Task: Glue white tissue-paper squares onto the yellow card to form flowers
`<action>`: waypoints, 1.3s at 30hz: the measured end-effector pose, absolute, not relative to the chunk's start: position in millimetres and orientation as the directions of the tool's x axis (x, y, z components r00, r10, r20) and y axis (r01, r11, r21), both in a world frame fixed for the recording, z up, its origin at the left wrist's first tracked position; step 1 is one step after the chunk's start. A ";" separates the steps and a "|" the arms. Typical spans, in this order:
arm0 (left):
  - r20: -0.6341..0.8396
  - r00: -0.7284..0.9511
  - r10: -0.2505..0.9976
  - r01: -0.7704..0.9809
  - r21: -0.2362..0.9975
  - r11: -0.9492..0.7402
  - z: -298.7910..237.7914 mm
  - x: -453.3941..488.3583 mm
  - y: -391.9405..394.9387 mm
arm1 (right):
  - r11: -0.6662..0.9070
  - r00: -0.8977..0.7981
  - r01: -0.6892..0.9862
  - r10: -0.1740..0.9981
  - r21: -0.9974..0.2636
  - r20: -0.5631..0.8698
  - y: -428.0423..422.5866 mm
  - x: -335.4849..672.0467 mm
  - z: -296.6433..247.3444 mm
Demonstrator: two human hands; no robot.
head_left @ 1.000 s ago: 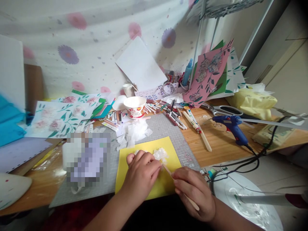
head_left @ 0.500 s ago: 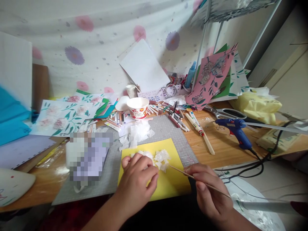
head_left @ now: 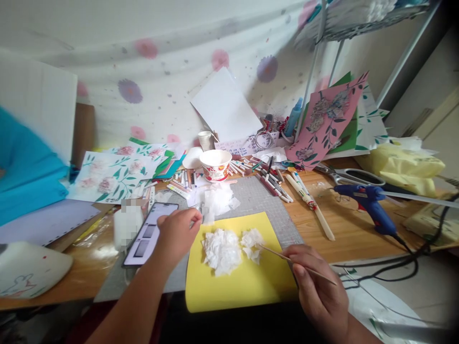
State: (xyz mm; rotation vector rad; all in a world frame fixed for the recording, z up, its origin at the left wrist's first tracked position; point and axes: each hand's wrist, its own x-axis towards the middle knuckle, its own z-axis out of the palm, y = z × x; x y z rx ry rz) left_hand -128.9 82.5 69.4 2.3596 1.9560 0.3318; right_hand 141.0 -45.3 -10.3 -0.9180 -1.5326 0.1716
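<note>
Clock centred on the yellow sheet (head_left: 247,289), 12 = away from the wearer.

Sheet: lies on the grey cutting mat (head_left: 263,198), bowed up at the 7 corner. Two white crumpled tufts on it. Big tuft (head_left: 221,252) at 10: dense, ruffled, layered thin paper, ragged outline. Small tuft (head_left: 251,238) at 1, just beside the big one: flatter, looser, a few flakes trailing toward 6.

Right hand (head_left: 322,296): at 3 to 4, by the sheet's edge. Closed, thumb against fingers, gripping a thin wooden stick (head_left: 274,252) pencil-style. Stick points toward 10; tip at the small tuft's 3 side, looks in contact. Rear end sticks out past the hand toward 4.

Left hand (head_left: 179,234): at 10, off the sheet, overlapping the phone (head_left: 147,241) in view. Fingers loosely curled; inner side hidden, so can't tell if anything is in it or if it touches the phone.

Edges/room: bare yellow runs as a wide band from 4 round to 7. Near edge of sheet reaches past the mat's near edge. Tight at 11: torn white paper pile (head_left: 218,200) right at the far edge, paper bowl (head_left: 215,169) behind it. Markers (head_left: 274,184) at 1, past some mat. Glue gun (head_left: 373,203) at 2, well apart; cables (head_left: 373,268) run at 3, beyond the right hand.
</note>
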 end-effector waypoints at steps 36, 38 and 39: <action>0.027 0.494 0.869 0.764 0.463 -0.449 68.1 -50.0 34.5 | 0.655 0.201 0.347 0.647 -0.671 0.735 -44.2 138.1 -11.1; 0.032 0.487 0.873 0.783 0.425 -0.453 67.0 -49.3 33.4 | 0.667 0.230 0.335 0.627 -0.666 0.744 -46.4 139.5 -8.8; 0.038 0.486 0.873 0.788 0.412 -0.457 66.6 -49.0 33.0 | 0.681 0.229 0.332 0.613 -0.653 0.756 -47.8 140.4 -7.1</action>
